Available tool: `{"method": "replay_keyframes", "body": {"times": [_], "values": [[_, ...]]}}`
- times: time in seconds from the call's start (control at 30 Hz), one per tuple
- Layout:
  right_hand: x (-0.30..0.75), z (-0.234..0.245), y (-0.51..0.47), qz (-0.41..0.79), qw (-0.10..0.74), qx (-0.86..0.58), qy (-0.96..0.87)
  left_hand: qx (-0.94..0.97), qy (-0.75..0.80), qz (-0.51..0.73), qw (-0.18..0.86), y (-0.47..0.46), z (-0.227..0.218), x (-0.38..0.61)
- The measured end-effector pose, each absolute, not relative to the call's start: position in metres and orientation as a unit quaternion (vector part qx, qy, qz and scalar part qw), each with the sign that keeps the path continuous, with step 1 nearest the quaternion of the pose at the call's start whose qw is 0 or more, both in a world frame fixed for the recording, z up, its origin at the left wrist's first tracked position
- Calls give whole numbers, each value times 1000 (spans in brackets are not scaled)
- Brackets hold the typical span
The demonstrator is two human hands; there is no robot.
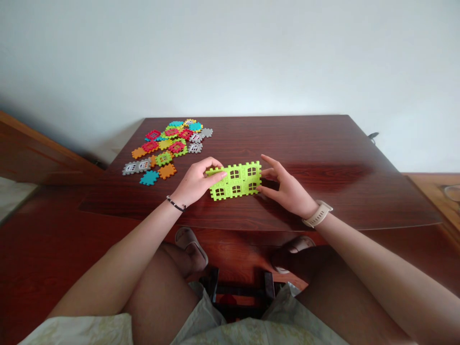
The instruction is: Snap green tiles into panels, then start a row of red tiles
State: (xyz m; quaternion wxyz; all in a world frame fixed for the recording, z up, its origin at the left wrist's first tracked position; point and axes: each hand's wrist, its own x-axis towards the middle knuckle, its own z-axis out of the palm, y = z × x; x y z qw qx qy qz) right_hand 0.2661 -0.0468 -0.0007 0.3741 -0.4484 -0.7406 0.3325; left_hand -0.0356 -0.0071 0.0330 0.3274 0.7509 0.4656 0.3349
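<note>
A lime green panel (237, 181) made of several interlocked window tiles stands upright on the dark wooden table (323, 158), near its front edge. My left hand (196, 182) grips the panel's left end, fingers curled over its top and front. My right hand (285, 187) touches the right end with thumb and fingertips, the other fingers spread. A thin bracelet is on my left wrist and a pale watch on my right.
A pile of loose tiles (168, 143) in red, orange, yellow, teal, grey and green lies at the table's back left. A white wall rises behind the table. My knees and sandalled feet show below the front edge.
</note>
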Motion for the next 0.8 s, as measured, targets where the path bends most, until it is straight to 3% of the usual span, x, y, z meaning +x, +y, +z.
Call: {"method": "replay_keyframes", "body": {"times": [0.17,0.5,0.7,0.8], "values": [[264,3,-45,354,420,-444,-708,747,443,376,322,-11,33,-32],[260,10,-48,331,405,-462,-716,732,465,376,326,-11,22,-29],[259,11,-47,321,383,-481,-720,666,450,392,447,-10,11,-20],[259,11,-46,321,387,-481,-719,668,434,392,460,-12,9,-15]]}}
